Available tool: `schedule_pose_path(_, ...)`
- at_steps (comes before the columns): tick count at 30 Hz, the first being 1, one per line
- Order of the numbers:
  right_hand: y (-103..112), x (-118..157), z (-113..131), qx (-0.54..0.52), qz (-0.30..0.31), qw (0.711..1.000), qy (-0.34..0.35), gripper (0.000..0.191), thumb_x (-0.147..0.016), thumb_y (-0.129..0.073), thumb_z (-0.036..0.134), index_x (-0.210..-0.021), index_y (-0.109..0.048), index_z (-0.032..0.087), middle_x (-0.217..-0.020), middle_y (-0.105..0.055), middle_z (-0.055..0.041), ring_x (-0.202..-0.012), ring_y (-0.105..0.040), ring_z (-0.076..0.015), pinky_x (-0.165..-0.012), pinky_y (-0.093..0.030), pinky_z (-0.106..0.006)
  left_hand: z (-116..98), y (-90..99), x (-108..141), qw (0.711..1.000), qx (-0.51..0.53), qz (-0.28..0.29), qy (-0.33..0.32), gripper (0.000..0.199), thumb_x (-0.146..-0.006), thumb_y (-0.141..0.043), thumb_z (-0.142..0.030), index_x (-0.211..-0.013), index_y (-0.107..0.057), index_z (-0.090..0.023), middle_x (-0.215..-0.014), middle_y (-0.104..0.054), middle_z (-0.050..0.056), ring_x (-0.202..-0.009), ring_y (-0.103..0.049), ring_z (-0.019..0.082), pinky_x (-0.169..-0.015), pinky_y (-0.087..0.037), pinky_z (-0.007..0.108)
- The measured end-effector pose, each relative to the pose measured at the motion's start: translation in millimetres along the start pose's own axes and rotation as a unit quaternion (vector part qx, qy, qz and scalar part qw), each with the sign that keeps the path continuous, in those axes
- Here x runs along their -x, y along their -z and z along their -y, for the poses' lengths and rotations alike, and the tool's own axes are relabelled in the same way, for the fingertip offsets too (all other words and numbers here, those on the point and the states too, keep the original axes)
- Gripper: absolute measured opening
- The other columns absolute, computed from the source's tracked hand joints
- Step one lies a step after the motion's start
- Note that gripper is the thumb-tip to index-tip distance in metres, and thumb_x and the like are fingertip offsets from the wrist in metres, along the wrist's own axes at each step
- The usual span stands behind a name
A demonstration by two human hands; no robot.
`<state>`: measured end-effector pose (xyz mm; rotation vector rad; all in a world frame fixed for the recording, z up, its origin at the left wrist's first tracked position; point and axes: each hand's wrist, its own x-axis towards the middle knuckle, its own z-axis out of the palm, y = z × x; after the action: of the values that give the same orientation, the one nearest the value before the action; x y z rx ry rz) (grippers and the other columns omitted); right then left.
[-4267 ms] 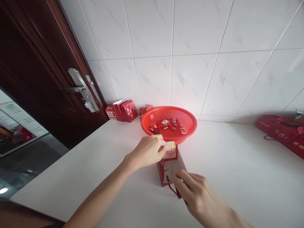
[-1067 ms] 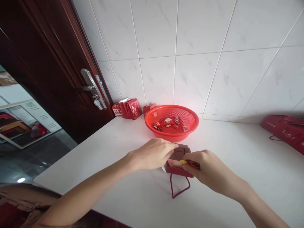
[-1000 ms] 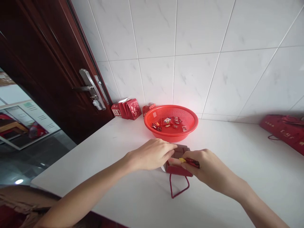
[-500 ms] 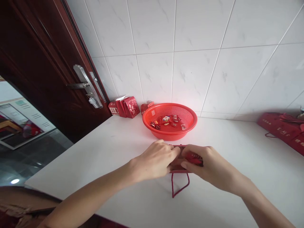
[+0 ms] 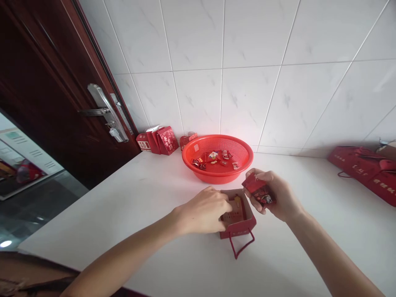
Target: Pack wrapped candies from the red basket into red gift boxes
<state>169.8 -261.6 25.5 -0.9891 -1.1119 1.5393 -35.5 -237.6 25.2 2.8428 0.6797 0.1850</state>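
On the white table stands a small red gift box (image 5: 238, 226) with its top open and a dark red cord handle (image 5: 243, 247) hanging down its near side. My left hand (image 5: 202, 211) grips the box at its left wall, fingers curled over the rim and their tips partly hidden inside. Within the box lies a light-coloured item with a bit of yellow; its kind is unclear. Up and to the right of the box, my right hand (image 5: 278, 192) is closed around a shiny red candy packet (image 5: 259, 189), held above the table.
Behind the box sits a red plastic basket (image 5: 218, 178) with several wrapped sweets in it. Small red boxes (image 5: 167, 140) stand by the wall at the left, near a dark door (image 5: 46, 62) with keys in its lock. Red gift bags (image 5: 361, 169) lie at the right.
My right hand has come out of the box and moved up and right with the red packet. The box's opening now shows more clearly, while my left hand stays at its left side.
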Motion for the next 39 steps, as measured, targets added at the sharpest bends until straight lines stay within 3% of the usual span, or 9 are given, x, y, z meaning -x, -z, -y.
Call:
schedule_pose_path(4, 0.5, 0.8, 1.1, -0.022, 0.012, 1.0, 0.008, 0.017, -0.069, -0.052, 0.035, -0.079, -0.051, 0.021, -0.055, -0.06, 0.0007, -0.035, -0.048, -0.014, -0.035, -0.035, -0.026, -1.0, -4.3, -0.8, 0.997, 0.065, -0.024, -0.017, 0.021, -0.089, -0.068, -0.028, -0.11, -0.071, -0.026, -0.123, -0.071, 0.002, -0.104, -0.07, 0.022, -0.091, -0.049, 0.032)
schedule_pose_path(7, -1.5, 3.4, 1.7, -0.02, 0.002, 1.0, 0.017, 0.012, -0.074, -0.057, 0.03, -0.081, -0.052, 0.022, -0.053, -0.058, 0.0024, -0.043, -0.056, -0.0158, -0.042, -0.044, -0.027, -1.0, -6.4, -1.8, 0.995, 0.094, -0.043, -0.008, 0.037, -0.088, -0.07, -0.033, -0.124, -0.063, -0.026, -0.13, -0.067, 0.004, -0.114, -0.066, 0.024, -0.099, -0.049, 0.035)
schedule_pose_path(11, -5.3, 5.6, 0.7, 0.022, -0.005, 0.999, 0.043, 0.022, -0.087, -0.065, 0.04, -0.091, -0.054, 0.022, -0.063, -0.066, 0.0, -0.054, -0.064, -0.0163, -0.053, -0.053, -0.028, -0.8, -7.8, -4.4, 0.994, 0.103, -0.047, 0.003, 0.038, -0.085, -0.072, -0.033, -0.119, -0.059, -0.024, -0.12, -0.068, 0.004, -0.106, -0.067, 0.023, -0.093, -0.052, 0.035)
schedule_pose_path(16, -7.2, 2.6, -6.1, 0.078, -0.037, 0.988, 0.13, 0.033, -0.088, -0.07, 0.05, -0.099, -0.057, 0.022, -0.078, -0.069, -0.0017, -0.066, -0.067, -0.0166, -0.059, -0.056, -0.028, 1.1, -6.6, -10.4, 0.995, 0.085, -0.039, 0.027, 0.04, -0.083, -0.073, -0.029, -0.118, -0.056, -0.022, -0.116, -0.067, 0.006, -0.103, -0.067, 0.025, -0.087, -0.053, 0.035)
schedule_pose_path(22, -5.0, -1.1, -17.0, 0.204, -0.094, 0.947, 0.23, 0.03, -0.093, -0.065, 0.05, -0.102, -0.06, 0.022, -0.074, -0.063, 0.001, -0.063, -0.059, -0.0138, -0.058, -0.052, -0.026, 8.8, 1.0, -18.6, 0.993, 0.103, -0.012, 0.05, 0.044, -0.079, -0.075, -0.029, -0.119, -0.056, -0.023, -0.118, -0.066, 0.006, -0.104, -0.067, 0.026, -0.078, -0.053, 0.034)
schedule_pose_path(26, -2.5, -1.3, -24.0, 0.29, -0.05, 0.917, 0.27, 0.02, -0.096, -0.062, 0.04, -0.104, -0.061, 0.022, -0.084, -0.068, -0.0019, -0.071, -0.065, -0.0152, -0.065, -0.056, -0.028, 15.0, 1.6, -18.4, 0.987, 0.141, -0.022, 0.069, 0.058, -0.073, -0.076, -0.02, -0.127, -0.054, -0.025, -0.132, -0.062, 0.008, -0.116, -0.064, 0.028, -0.082, -0.054, 0.034)
schedule_pose_path(31, 3.3, -3.8, -27.9, 0.318, -0.005, 0.902, 0.291, 0.016, -0.099, -0.057, 0.033, -0.109, -0.062, 0.023, -0.103, -0.073, -0.0067, -0.093, -0.071, -0.0198, -0.083, -0.06, -0.036, 26.3, 0.6, -15.9, 0.982, 0.175, -0.017, 0.068, 0.065, -0.072, -0.076, -0.021, -0.131, -0.049, -0.027, -0.123, -0.066, 0.007, -0.109, -0.067, 0.029, -0.076, -0.055, 0.033)
schedule_pose_path(35, 5.9, -2.9, -23.3, 0.366, 0.042, 0.897, 0.244, 0.01, -0.098, -0.056, 0.027, -0.104, -0.062, 0.022, -0.095, -0.074, -0.004, -0.082, -0.069, -0.0163, -0.075, -0.059, -0.03, 28.4, 4.1, -15.2, 0.983, 0.173, -0.029, 0.059, 0.086, -0.077, -0.075, -0.021, -0.148, -0.029, -0.031, -0.131, -0.064, 0.007, -0.11, -0.068, 0.027, -0.076, -0.055, 0.033)
schedule_pose_path(39, 2.9, -1.0, -19.7, 0.412, 0.057, 0.88, 0.228, 0.011, -0.097, -0.053, 0.021, -0.101, -0.063, 0.022, -0.094, -0.073, -0.0027, -0.077, -0.066, -0.0136, -0.071, -0.056, -0.026, 24.4, 3.1, -14.8, 0.988, 0.141, -0.053, 0.046, 0.077, -0.086, -0.07, -0.027, -0.15, -0.026, -0.029, -0.133, -0.064, 0.008, -0.113, -0.068, 0.027, -0.079, -0.056, 0.034)
